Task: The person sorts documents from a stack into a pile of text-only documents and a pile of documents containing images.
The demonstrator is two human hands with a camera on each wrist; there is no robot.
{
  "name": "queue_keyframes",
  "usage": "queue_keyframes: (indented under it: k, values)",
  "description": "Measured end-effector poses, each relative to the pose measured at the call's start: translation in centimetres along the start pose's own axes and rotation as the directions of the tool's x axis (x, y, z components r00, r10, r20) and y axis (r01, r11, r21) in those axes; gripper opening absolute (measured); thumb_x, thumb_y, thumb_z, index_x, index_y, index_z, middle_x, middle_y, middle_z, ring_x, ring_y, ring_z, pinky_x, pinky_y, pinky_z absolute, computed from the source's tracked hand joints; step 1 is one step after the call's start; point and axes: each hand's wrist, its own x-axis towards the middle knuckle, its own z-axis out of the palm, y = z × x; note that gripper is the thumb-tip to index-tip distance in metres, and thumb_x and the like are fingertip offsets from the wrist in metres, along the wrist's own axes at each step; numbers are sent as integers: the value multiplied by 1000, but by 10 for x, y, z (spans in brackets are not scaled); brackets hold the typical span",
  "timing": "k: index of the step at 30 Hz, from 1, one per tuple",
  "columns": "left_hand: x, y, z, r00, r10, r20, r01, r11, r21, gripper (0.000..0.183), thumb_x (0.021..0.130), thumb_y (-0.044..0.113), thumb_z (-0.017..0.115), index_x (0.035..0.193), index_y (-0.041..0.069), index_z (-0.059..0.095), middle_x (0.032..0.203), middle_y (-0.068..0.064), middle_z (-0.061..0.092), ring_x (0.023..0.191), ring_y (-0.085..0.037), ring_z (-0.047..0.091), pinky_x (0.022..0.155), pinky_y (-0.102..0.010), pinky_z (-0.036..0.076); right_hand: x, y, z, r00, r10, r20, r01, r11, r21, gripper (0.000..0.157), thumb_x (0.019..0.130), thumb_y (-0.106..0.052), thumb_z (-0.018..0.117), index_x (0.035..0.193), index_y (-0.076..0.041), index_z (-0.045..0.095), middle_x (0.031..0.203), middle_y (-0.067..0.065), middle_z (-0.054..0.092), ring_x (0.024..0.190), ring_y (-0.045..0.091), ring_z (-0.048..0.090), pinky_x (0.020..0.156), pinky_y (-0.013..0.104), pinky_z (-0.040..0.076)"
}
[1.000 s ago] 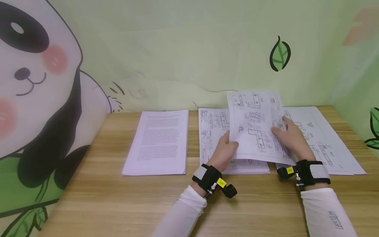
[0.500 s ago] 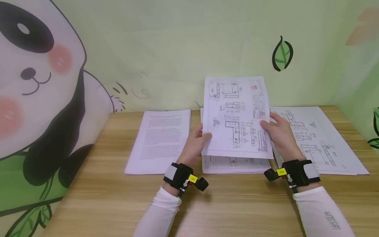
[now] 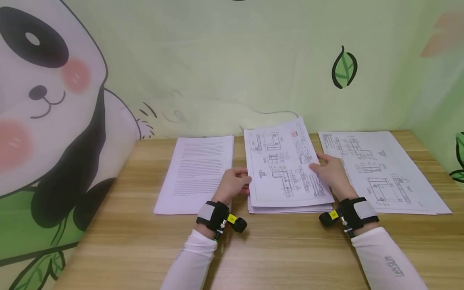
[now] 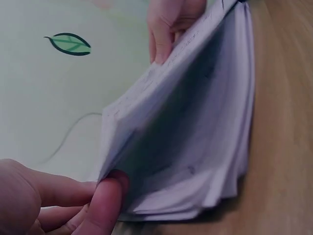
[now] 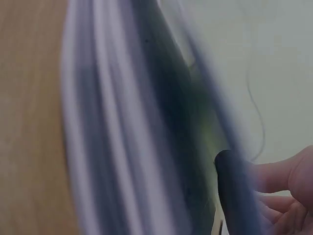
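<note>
A drawing sheet [image 3: 270, 161] printed with technical part views lies slightly turned over the middle paper stack [image 3: 290, 210]. My left hand [image 3: 230, 184] pinches its left edge between thumb and fingers. On the opposite edge my right hand [image 3: 331, 173] grips it, thumb on top and fingers underneath. The left wrist view shows the sheet raised at an angle above the stack [image 4: 230, 147], with a dark gap between them. In the right wrist view the stack's layered edges [image 5: 117, 122] are blurred beside the lifted sheet.
To the left lies a stack of text pages [image 3: 195, 173], close to my left hand. More drawing sheets [image 3: 384, 173] lie spread at the right. Behind the wooden table [image 3: 282, 249] stands a green wall [image 3: 224, 72] with a panda picture.
Both hands have carried the drawing sheet left from between the right and middle piles, then lowered it close over the middle stack. The side piles stay put.
</note>
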Motion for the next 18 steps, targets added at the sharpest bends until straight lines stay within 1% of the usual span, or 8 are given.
queue_keyframes:
  k: [2,5,8,11,18]
  values:
    - [0,-2,0,1000,-8,3,8,1000,25,39,85,4,60,123,-3,57,97,-17,67,61,-13,64,57,-26,59,1,2,1,1000,-17,7,17,999,-43,60,93,-20,54,145,-2,29,121,27,57,89,27,59,68,26,45]
    - [1,-3,0,1000,-13,-11,14,997,79,40,84,4,61,123,-2,58,95,-17,67,60,-13,63,55,-25,58,2,3,1,999,-42,17,44,992,-117,58,92,-17,54,143,-1,33,111,27,60,83,27,61,60,24,45]
    - [1,-3,0,1000,-4,-31,8,991,131,38,83,4,61,121,-1,60,95,-17,68,57,-12,62,53,-24,58,1,3,1,998,-56,20,59,986,-158,56,90,-17,54,141,-1,37,110,26,61,83,28,62,56,21,44]
    - [1,-3,-1,999,7,-41,0,985,172,36,83,5,62,118,-1,62,94,-17,69,56,-12,62,53,-25,57,-1,2,1,997,-79,18,81,981,-178,53,90,-16,55,139,-1,41,110,27,61,84,29,63,54,20,45]
    - [4,-7,-1,998,21,-56,-8,975,224,33,82,8,64,115,1,65,91,-15,70,53,-11,62,53,-25,58,-9,-1,1,990,-138,-4,133,964,-232,50,90,-14,55,137,-2,44,106,26,59,80,29,61,52,22,46]
